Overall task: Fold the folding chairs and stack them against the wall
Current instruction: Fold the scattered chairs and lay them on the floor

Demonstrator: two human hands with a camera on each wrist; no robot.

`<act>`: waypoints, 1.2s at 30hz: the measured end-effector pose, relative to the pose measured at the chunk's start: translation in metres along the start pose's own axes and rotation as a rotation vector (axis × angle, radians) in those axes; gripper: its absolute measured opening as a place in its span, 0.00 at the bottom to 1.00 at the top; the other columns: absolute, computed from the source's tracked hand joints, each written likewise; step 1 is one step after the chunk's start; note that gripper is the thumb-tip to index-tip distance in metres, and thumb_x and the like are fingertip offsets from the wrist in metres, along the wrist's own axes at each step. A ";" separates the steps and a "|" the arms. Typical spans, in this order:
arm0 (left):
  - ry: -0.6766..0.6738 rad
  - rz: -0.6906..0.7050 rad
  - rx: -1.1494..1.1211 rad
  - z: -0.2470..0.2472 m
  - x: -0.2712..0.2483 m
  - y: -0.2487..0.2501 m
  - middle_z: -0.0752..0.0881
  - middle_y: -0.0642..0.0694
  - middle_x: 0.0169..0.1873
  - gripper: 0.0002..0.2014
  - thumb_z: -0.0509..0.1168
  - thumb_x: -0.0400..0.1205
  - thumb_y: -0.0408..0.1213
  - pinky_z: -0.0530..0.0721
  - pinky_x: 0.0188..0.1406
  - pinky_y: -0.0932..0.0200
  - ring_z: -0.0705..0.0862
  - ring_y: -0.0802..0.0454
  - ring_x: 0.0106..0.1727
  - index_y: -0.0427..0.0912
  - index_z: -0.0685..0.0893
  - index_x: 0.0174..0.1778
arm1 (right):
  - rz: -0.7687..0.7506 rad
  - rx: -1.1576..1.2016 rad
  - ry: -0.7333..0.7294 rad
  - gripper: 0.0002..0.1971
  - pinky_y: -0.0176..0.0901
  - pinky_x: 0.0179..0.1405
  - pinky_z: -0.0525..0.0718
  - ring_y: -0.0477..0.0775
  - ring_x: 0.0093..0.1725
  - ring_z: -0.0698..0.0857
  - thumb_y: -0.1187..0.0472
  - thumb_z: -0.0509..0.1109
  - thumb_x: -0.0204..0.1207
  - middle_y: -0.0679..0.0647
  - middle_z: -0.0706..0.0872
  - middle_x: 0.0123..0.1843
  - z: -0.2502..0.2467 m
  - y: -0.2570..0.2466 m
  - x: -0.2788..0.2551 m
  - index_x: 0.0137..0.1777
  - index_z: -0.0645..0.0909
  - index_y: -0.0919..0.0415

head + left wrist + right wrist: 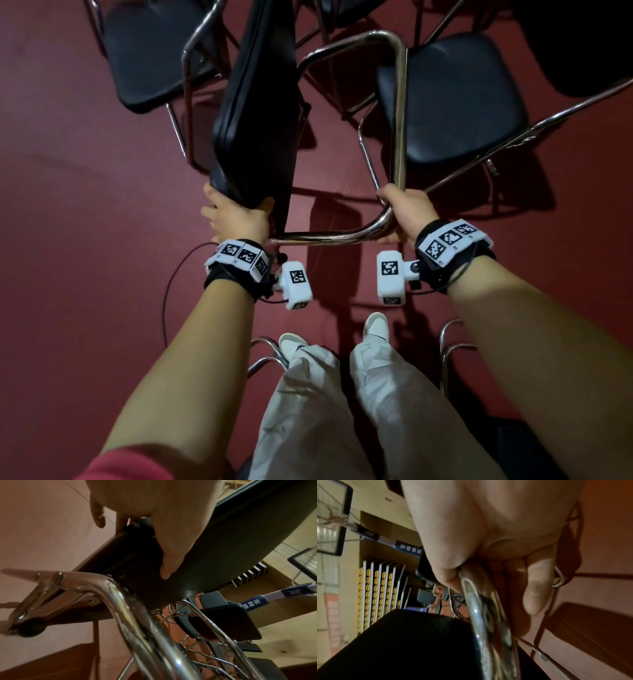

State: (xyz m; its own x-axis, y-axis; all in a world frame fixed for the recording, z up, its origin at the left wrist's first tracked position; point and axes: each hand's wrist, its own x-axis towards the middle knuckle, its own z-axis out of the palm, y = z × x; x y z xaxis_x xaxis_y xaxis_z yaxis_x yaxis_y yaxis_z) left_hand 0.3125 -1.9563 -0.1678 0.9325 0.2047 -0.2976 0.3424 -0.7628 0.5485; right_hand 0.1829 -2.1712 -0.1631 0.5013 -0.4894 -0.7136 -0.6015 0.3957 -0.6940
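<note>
- The black padded seat [255, 113] of the chrome-tube folding chair [399, 113] is tipped up on edge, running from the near centre away to the far side; its chrome frame loops to the right of it.
- The left hand [236, 217] clamps the seat's near corner, thumb on one face and fingers on the other; the left wrist view shows the thumb [173, 545] pressed flat on the vinyl, with the hinge bracket [51, 591] just below it, which the head view hides.
- The right hand [407, 212] is wrapped around the frame's bent near corner; the right wrist view shows the fingers [537, 586] curled round the tube.
- Both forearms reach forward and down, wrists level, the near crossbar spanning between them.
- Only the wrist views show the far wall, with a row of white-edged panels [382, 595] standing against it.
- An open black-seated chair [448, 102] stands just right of the frame, another [150, 54] far left; bare dark red floor [85, 205] lies open to the left.
- Chrome chair legs [265, 356] stand close beside the white shoes [376, 330].
</note>
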 end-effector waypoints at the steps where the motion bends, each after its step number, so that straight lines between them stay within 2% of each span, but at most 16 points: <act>1: -0.002 0.000 -0.004 -0.003 0.002 0.001 0.69 0.36 0.71 0.55 0.79 0.70 0.53 0.72 0.71 0.28 0.76 0.30 0.70 0.47 0.51 0.86 | -0.001 -0.018 -0.014 0.08 0.54 0.27 0.89 0.63 0.33 0.86 0.55 0.71 0.76 0.61 0.79 0.38 0.002 -0.006 -0.002 0.40 0.78 0.57; 6: 0.019 -0.006 0.035 -0.011 0.011 0.000 0.69 0.36 0.71 0.55 0.80 0.70 0.52 0.71 0.72 0.28 0.76 0.31 0.71 0.47 0.52 0.86 | -0.057 -0.130 -0.195 0.14 0.44 0.20 0.84 0.62 0.23 0.87 0.53 0.73 0.78 0.61 0.86 0.28 0.028 -0.040 -0.014 0.44 0.76 0.64; 9: 0.033 -0.002 0.028 -0.014 0.012 0.001 0.70 0.38 0.69 0.54 0.81 0.69 0.51 0.71 0.72 0.29 0.75 0.34 0.71 0.47 0.54 0.85 | -0.183 -0.247 -0.184 0.21 0.57 0.32 0.91 0.59 0.28 0.89 0.46 0.79 0.70 0.60 0.88 0.33 0.050 -0.062 -0.015 0.43 0.83 0.66; 11: 0.039 -0.003 0.012 -0.016 0.015 0.004 0.69 0.38 0.69 0.54 0.81 0.69 0.51 0.72 0.71 0.29 0.75 0.34 0.71 0.48 0.54 0.84 | -0.290 -0.285 -0.118 0.30 0.64 0.49 0.90 0.57 0.41 0.90 0.40 0.80 0.60 0.58 0.90 0.43 0.058 -0.072 -0.015 0.52 0.85 0.65; 12: 0.037 -0.003 0.012 -0.017 0.016 0.005 0.69 0.38 0.69 0.55 0.81 0.68 0.51 0.72 0.71 0.30 0.75 0.34 0.71 0.48 0.54 0.84 | -0.345 -0.263 -0.109 0.38 0.64 0.55 0.89 0.56 0.50 0.90 0.39 0.80 0.59 0.58 0.89 0.56 0.061 -0.076 -0.013 0.65 0.80 0.62; 13: 0.035 -0.003 0.015 -0.018 0.018 0.006 0.69 0.37 0.69 0.55 0.81 0.68 0.51 0.72 0.70 0.30 0.75 0.34 0.71 0.48 0.54 0.84 | -0.382 -0.213 -0.128 0.47 0.63 0.60 0.87 0.56 0.60 0.87 0.40 0.80 0.61 0.57 0.83 0.70 0.065 -0.082 -0.013 0.78 0.69 0.57; 14: 0.029 -0.006 0.020 -0.018 0.019 0.006 0.69 0.37 0.69 0.55 0.81 0.68 0.51 0.73 0.70 0.30 0.75 0.34 0.71 0.47 0.54 0.85 | -0.401 -0.169 -0.148 0.53 0.63 0.62 0.86 0.57 0.67 0.84 0.40 0.80 0.63 0.54 0.73 0.80 0.067 -0.090 -0.015 0.85 0.56 0.48; 15: 0.026 -0.006 0.024 -0.019 0.020 0.006 0.69 0.37 0.69 0.55 0.81 0.68 0.51 0.73 0.70 0.30 0.75 0.33 0.71 0.47 0.54 0.85 | -0.412 -0.161 -0.157 0.55 0.63 0.64 0.85 0.59 0.72 0.81 0.38 0.80 0.65 0.51 0.66 0.85 0.072 -0.098 -0.017 0.86 0.50 0.41; 17: 0.009 0.000 0.022 -0.022 0.020 0.006 0.69 0.37 0.69 0.55 0.81 0.68 0.50 0.75 0.69 0.30 0.75 0.33 0.70 0.47 0.53 0.85 | -0.414 -0.214 -0.151 0.49 0.57 0.62 0.87 0.60 0.69 0.83 0.34 0.77 0.67 0.50 0.65 0.85 0.079 -0.108 -0.023 0.85 0.56 0.41; 20: -0.063 0.008 -0.012 -0.031 0.024 0.010 0.67 0.36 0.72 0.58 0.83 0.66 0.45 0.77 0.71 0.34 0.73 0.32 0.73 0.44 0.52 0.85 | -0.401 -0.271 -0.154 0.39 0.47 0.43 0.91 0.53 0.55 0.89 0.34 0.74 0.72 0.53 0.75 0.78 0.087 -0.114 -0.027 0.81 0.70 0.47; 22: -0.121 0.006 -0.031 -0.038 0.029 0.011 0.63 0.37 0.77 0.61 0.85 0.63 0.42 0.75 0.76 0.38 0.70 0.34 0.77 0.42 0.52 0.86 | -0.372 -0.261 -0.159 0.44 0.45 0.36 0.90 0.54 0.54 0.89 0.33 0.74 0.71 0.54 0.73 0.80 0.094 -0.116 -0.029 0.84 0.64 0.49; 23: -0.138 0.012 -0.035 -0.043 0.031 0.012 0.61 0.38 0.79 0.63 0.87 0.61 0.42 0.74 0.77 0.39 0.69 0.35 0.78 0.41 0.52 0.86 | -0.358 -0.245 -0.156 0.49 0.46 0.37 0.91 0.57 0.58 0.88 0.30 0.74 0.69 0.54 0.69 0.82 0.098 -0.119 -0.032 0.86 0.57 0.47; 27: -0.214 0.019 -0.092 -0.060 0.039 0.015 0.67 0.41 0.76 0.62 0.89 0.56 0.40 0.82 0.71 0.43 0.76 0.41 0.73 0.43 0.58 0.83 | -0.338 -0.273 -0.167 0.67 0.67 0.64 0.84 0.66 0.71 0.81 0.15 0.70 0.49 0.52 0.60 0.87 0.110 -0.127 -0.035 0.86 0.41 0.37; 30: -0.230 0.014 -0.125 -0.073 0.047 0.012 0.74 0.44 0.71 0.60 0.88 0.54 0.41 0.87 0.63 0.46 0.81 0.43 0.68 0.46 0.62 0.81 | -0.334 -0.318 -0.224 0.75 0.65 0.70 0.80 0.66 0.72 0.80 0.13 0.69 0.43 0.55 0.58 0.88 0.119 -0.129 -0.033 0.86 0.36 0.42; 33: -0.274 0.026 -0.158 -0.093 0.053 0.009 0.82 0.51 0.62 0.53 0.89 0.56 0.44 0.85 0.58 0.55 0.84 0.52 0.60 0.46 0.69 0.77 | -0.334 -0.330 -0.226 0.76 0.63 0.72 0.79 0.66 0.72 0.81 0.14 0.70 0.43 0.55 0.58 0.88 0.130 -0.131 -0.033 0.86 0.35 0.43; 36: -0.385 0.032 -0.200 -0.118 0.059 0.008 0.84 0.58 0.50 0.36 0.85 0.67 0.41 0.87 0.45 0.60 0.84 0.61 0.46 0.49 0.77 0.70 | -0.336 -0.323 -0.210 0.69 0.62 0.73 0.77 0.65 0.75 0.78 0.20 0.72 0.53 0.56 0.58 0.88 0.142 -0.138 -0.042 0.87 0.36 0.44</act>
State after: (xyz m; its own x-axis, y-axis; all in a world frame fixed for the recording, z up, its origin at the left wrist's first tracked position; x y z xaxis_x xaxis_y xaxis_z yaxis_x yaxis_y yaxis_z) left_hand 0.3841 -1.8776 -0.0892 0.8451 -0.0896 -0.5271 0.3652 -0.6232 0.6915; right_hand 0.3330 -2.0953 -0.0516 0.7943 -0.3688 -0.4828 -0.5303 -0.0331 -0.8472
